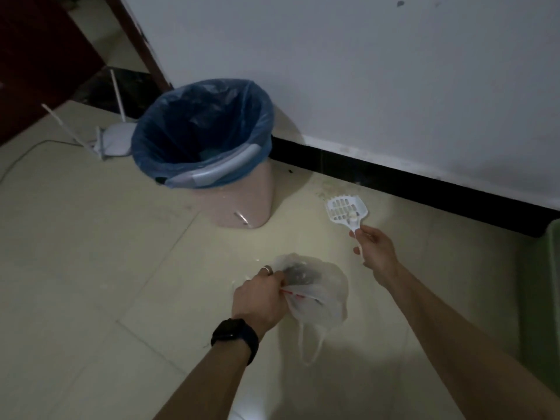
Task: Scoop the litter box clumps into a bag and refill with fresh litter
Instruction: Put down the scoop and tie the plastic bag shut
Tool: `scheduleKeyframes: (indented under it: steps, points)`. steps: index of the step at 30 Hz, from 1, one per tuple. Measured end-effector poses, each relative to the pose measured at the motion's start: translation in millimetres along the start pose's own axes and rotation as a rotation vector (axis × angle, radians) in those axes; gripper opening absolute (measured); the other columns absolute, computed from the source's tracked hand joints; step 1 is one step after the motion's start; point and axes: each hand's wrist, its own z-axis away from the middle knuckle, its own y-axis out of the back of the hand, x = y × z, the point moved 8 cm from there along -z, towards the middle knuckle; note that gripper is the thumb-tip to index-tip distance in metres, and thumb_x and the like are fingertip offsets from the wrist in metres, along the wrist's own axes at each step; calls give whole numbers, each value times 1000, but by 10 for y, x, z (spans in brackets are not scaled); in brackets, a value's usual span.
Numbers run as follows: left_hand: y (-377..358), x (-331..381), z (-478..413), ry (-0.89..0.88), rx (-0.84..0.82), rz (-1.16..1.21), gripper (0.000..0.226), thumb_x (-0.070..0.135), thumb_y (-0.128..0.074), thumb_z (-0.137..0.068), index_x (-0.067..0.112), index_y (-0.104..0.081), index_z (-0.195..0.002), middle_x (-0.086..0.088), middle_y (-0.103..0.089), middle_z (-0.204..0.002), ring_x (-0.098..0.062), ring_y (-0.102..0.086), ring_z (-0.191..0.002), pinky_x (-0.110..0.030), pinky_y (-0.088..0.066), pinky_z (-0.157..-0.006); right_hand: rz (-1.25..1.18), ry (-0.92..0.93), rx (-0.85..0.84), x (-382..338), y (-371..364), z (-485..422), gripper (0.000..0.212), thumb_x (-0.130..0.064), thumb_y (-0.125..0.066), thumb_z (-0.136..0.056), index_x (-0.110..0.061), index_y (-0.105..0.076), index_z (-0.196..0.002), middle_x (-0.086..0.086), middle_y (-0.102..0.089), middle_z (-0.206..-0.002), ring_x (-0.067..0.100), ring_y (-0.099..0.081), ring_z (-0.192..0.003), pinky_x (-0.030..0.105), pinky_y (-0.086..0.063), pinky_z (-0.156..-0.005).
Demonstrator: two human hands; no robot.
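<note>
My left hand point(259, 294), with a ring and a black watch on the wrist, grips the gathered mouth of a thin translucent plastic bag point(321, 295) with dark contents showing through it. The bag hangs just above the tiled floor. My right hand point(374, 248) holds the handle of a white slotted litter scoop point(345, 210), raised to the upper right of the bag. A small pale clump sits on the scoop's blade. A green edge point(550, 286) at the far right may be the litter box; most of it is out of frame.
A pink bin point(239, 204) lined with a blue bag point(200, 128) stands by the wall at the upper left of my hands. A white router point(116, 144) with antennas and a cable lies behind it. A black skirting point(394, 177) runs along the white wall. The room is dim.
</note>
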Motion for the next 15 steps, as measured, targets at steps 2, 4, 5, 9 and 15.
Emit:
scheduleKeyframes:
  steps: [2, 4, 5, 9, 15]
  points:
    - [-6, -4, 46, 3, -1, 22, 32, 27, -41, -95, 27, -59, -121, 0, -54, -127, -31, -62, -105, -33, -46, -82, -8, -38, -61, 32, -186, -45, 22, -29, -62, -96, -20, -60, -115, -1, -66, -102, 18, -65, -82, 27, -46, -64]
    - [-4, -10, 88, 1, -3, 30, 34, 25, -41, -95, 28, -58, -124, 0, -54, -129, -31, -61, -107, -33, -46, -83, 23, -68, -171, 58, -361, -90, 24, -16, -65, -92, -13, -64, -117, 4, -66, -100, 21, -63, -86, 32, -47, -73]
    - [-3, -16, 108, -1, -6, 34, 35, 25, -41, -95, 28, -57, -125, 0, -53, -130, -31, -61, -108, -33, -46, -84, 33, -91, -225, 53, -435, -100, 28, -8, -64, -90, -13, -63, -118, 8, -65, -103, 23, -61, -88, 34, -46, -77]
    - [-5, -41, 198, -5, -17, 67, 36, 23, -41, -95, 29, -58, -127, 0, -54, -130, -30, -61, -107, -34, -47, -84, 86, -140, -338, -16, -572, -56, 48, 8, -53, -88, -11, -53, -131, 9, -54, -130, 24, -51, -116, 41, -39, -101]
    - [-109, -12, 276, -14, -81, 126, 29, 22, -43, -95, 24, -65, -112, -4, -59, -122, -30, -60, -105, -36, -51, -84, 299, -78, -220, 70, -377, 388, 60, -18, -69, -88, -15, -46, -144, 4, -48, -145, 25, -49, -129, 36, -38, -109]
